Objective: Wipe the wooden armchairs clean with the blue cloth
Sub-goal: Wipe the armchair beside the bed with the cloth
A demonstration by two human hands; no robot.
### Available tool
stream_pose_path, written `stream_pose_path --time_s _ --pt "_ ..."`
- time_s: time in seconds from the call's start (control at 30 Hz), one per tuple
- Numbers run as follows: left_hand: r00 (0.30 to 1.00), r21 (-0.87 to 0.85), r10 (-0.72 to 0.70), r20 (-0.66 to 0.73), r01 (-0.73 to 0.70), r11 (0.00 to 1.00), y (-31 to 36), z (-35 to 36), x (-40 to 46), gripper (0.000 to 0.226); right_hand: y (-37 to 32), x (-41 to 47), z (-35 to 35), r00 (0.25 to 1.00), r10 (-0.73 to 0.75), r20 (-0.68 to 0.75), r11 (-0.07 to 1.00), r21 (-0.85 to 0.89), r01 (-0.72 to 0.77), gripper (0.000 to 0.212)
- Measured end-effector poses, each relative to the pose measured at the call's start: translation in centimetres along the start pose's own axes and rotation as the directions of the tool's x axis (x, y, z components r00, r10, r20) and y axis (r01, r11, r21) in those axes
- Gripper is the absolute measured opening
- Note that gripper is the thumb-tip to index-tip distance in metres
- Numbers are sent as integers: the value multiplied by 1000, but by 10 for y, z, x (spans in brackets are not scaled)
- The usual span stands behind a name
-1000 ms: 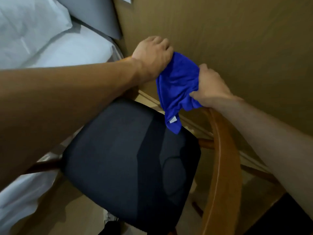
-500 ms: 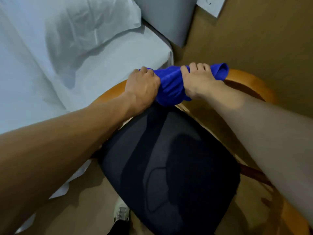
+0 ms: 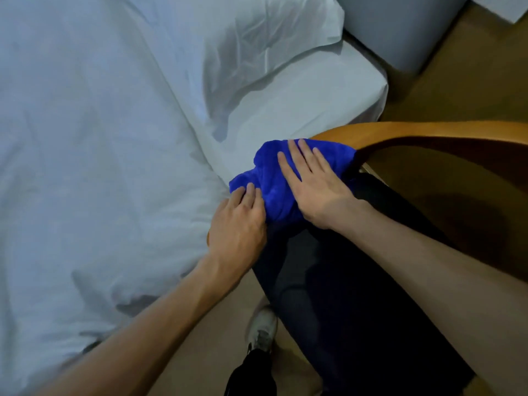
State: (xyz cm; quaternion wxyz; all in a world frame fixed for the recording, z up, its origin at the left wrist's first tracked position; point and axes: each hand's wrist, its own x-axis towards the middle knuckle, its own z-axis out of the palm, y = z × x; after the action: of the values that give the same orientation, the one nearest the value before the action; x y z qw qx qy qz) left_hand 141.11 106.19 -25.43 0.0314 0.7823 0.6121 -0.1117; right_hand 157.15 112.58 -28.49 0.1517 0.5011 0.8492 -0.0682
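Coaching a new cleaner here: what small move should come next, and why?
Probably slide the blue cloth along the wooden rail to the right: both the left hand and the right hand press it flat at the rail's near end.

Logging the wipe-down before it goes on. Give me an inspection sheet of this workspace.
Surface: dark padded seat of the armchair.
Job's things: crumpled blue cloth draped over the curved wooden arm rail.
Clutter: nothing seen.
Grippers: right hand lies flat on the cloth, fingers straight; left hand touches the cloth's lower edge with its fingertips.
Cables: nothing seen.
Surroundings: white bed sheet and pillow beside the chair; grey upholstered block behind; tan floor; a white shoe below.
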Motion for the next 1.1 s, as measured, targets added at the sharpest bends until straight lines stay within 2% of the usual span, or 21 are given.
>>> stream_pose_path --time_s 0.2,0.33,0.43,0.53,0.63,0.7,0.77,0.83,0.9,0.97,1.03,1.1 --pt "989 -74 -146 34 148 986 -27 9 -72 50 -64 -14 1 985 -165 -45 985 40 167 88" --pt "955 -182 -247 163 275 944 -45 31 -128 24 -103 -33 10 943 -309 -125 937 129 324 77" --pt "943 -244 -240 230 295 924 -48 51 -164 23 -124 -45 17 904 -405 -136 875 227 427 68" --pt "949 -304 -193 248 266 915 -43 57 -175 20 -134 -63 25 885 -425 -190 814 347 465 44" --pt "966 -387 -122 229 205 899 -37 56 -174 27 -121 -92 37 944 -256 -209 785 525 329 33" --pt "976 -440 -70 207 157 884 -30 54 -171 34 -100 -116 49 981 -118 -154 841 510 181 31" --pt "983 -507 -27 180 117 854 -22 51 -165 37 -77 -139 60 999 -11 -36 859 511 28 36" --pt "991 -573 39 130 43 819 -11 48 -155 33 -59 -160 66 993 101 67 829 546 -121 49" --pt "992 -605 113 57 -56 794 3 47 -141 31 -40 -175 69 955 242 172 763 574 -297 63" --pt "985 -616 171 5 -131 777 17 46 -123 31 -19 -185 65 905 330 270 749 508 -425 52" --pt "953 -630 273 133 -131 765 31 49 -103 29 2 -194 57 906 331 265 836 363 -412 29" --pt "830 -569 421 366 -158 807 44 48 -84 32 16 -205 48 952 261 161 901 314 -300 24"
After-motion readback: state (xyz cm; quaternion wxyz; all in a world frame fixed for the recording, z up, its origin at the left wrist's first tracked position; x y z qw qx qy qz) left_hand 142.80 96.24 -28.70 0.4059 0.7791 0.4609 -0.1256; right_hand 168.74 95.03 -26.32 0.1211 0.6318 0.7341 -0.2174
